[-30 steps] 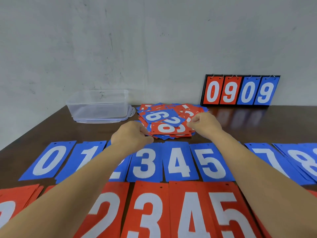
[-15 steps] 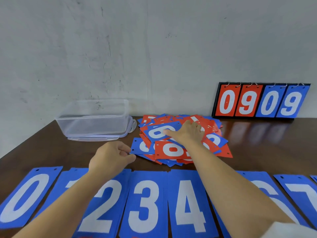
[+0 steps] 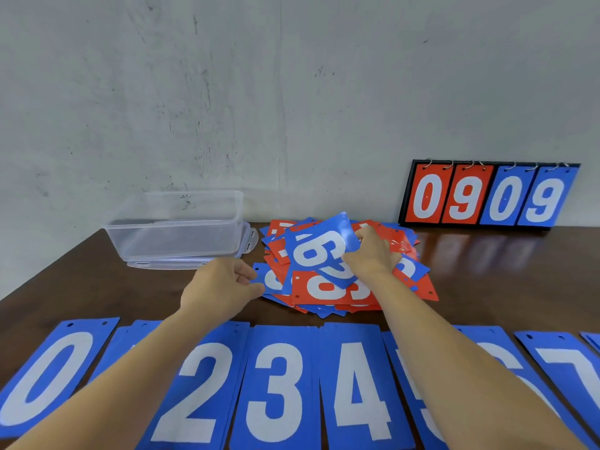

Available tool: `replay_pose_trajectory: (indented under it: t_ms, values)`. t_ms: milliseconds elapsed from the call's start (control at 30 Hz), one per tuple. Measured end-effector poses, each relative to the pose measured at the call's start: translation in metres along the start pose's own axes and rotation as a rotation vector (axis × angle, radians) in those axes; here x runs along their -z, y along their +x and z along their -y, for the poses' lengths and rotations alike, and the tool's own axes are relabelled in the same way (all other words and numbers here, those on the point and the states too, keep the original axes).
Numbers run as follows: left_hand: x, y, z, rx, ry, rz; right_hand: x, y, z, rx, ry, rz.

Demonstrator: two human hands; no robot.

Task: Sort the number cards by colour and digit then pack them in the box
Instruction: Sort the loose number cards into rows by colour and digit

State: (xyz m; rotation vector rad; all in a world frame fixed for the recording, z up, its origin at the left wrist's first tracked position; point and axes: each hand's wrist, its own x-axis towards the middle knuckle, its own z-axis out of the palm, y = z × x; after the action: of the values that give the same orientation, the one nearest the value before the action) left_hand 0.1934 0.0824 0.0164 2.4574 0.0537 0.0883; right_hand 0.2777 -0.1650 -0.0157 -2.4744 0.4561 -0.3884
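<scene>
A loose pile of red and blue number cards (image 3: pixel 328 289) lies mid-table. My right hand (image 3: pixel 370 256) pinches a blue 6 card (image 3: pixel 319 246) and tilts it up off the pile. My left hand (image 3: pixel 220 287) rests at the pile's left edge, its loosely curled fingers touching a blue card (image 3: pixel 267 278) there. In front of me lies a row of sorted blue cards: 0 (image 3: pixel 48 375), 2 (image 3: pixel 198 391), 3 (image 3: pixel 276 391), 4 (image 3: pixel 360 391), 7 (image 3: pixel 571 371); my arms cover others. A clear plastic box (image 3: pixel 175 225) stands at the back left.
The box sits on its clear lid (image 3: pixel 250 243). A black flip scoreboard (image 3: pixel 487 194) reading 0909 leans against the grey wall at the back right. Bare brown table (image 3: pixel 506 280) shows to the right of the pile.
My right hand has lifted the blue 6 card off the pile, where before it only touched it. My left hand moved toward the pile's left edge. The view tilted up, hiding the red row.
</scene>
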Motion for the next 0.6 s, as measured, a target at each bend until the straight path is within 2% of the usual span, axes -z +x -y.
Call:
replay_pose_trajectory:
  t_ms: [167, 300, 367, 433, 500, 600]
  values:
    - [-0.005, 0.008, -0.015, -0.057, -0.056, -0.035, 0.032, -0.007, -0.011, 0.070, 0.478, 0.091]
    - [-0.001, 0.019, -0.035, -0.228, 0.004, -0.218, 0.077, -0.020, 0.002, 0.129, 0.570, 0.300]
    - [0.000, 0.022, -0.048, -0.292, -0.032, -0.157, 0.093, -0.027, 0.011, 0.152, 0.552, 0.392]
    - [-0.001, 0.020, -0.060, -0.317, -0.228, 0.005, 0.103, -0.034, 0.018, 0.182, 0.531, 0.439]
    - [-0.002, 0.016, -0.064, -0.279, -0.439, 0.122, 0.110, -0.041, 0.023, 0.186, 0.569, 0.419]
    - [-0.005, 0.013, -0.064, -0.133, -0.689, 0.127, 0.109, -0.051, 0.026, 0.086, 0.768, 0.382]
